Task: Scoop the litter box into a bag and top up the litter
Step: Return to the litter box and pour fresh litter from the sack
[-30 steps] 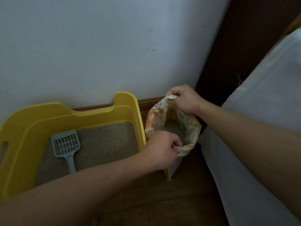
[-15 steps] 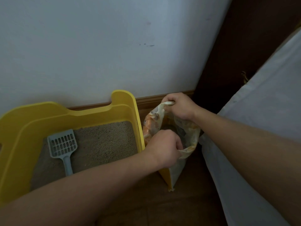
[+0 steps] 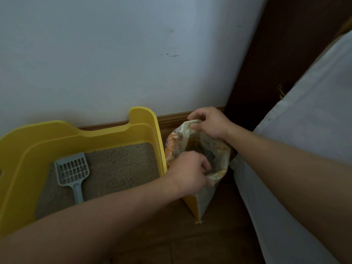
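Note:
A yellow litter box (image 3: 34,145) sits on the floor against the wall, with grey-beige litter (image 3: 122,164) inside. A pale blue slotted scoop (image 3: 73,172) lies on the litter at the left. Right of the box stands an open litter bag (image 3: 222,164), printed orange and white, with grey litter visible in its mouth. My right hand (image 3: 209,122) pinches the far rim of the bag. My left hand (image 3: 188,174) grips the near rim, its fingers curled over the edge.
A white wall with a wooden skirting board (image 3: 171,118) runs behind the box. A white-sheeted bed (image 3: 304,149) fills the right side, close to the bag. Dark wooden furniture (image 3: 276,54) stands in the corner. Brown floor (image 3: 181,244) lies in front.
Both hands stay on the bag's rim. The mouth of the bag has narrowed a little, the two hands coming closer together. The view has shifted slightly.

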